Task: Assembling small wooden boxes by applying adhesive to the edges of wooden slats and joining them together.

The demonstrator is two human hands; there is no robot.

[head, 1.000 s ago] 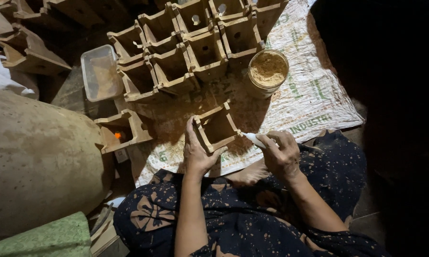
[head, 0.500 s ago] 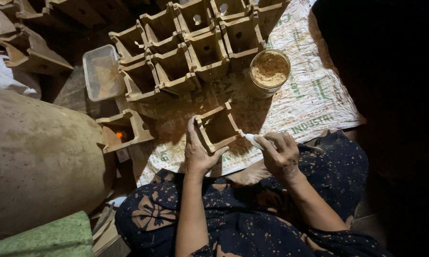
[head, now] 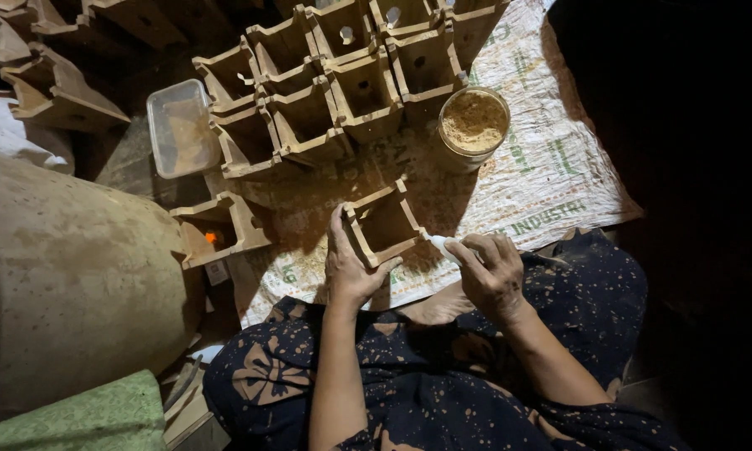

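Note:
A small square wooden box (head: 387, 222), open at the top, sits on a woven plastic sack (head: 551, 159) in front of my lap. My left hand (head: 348, 269) grips its near left corner, fingers along the wall. My right hand (head: 490, 273) holds a small white bottle (head: 441, 244) whose tip touches the box's right near corner. My bare foot shows under the box, and my dark patterned clothing fills the bottom of the view.
Several more open wooden boxes (head: 342, 83) stand in rows beyond. A round tub of tan powder (head: 473, 123) is to their right, a clear plastic tray (head: 179, 127) to their left. One box (head: 217, 227) lies apart at left, beside a large rounded clay-coloured surface (head: 67, 276).

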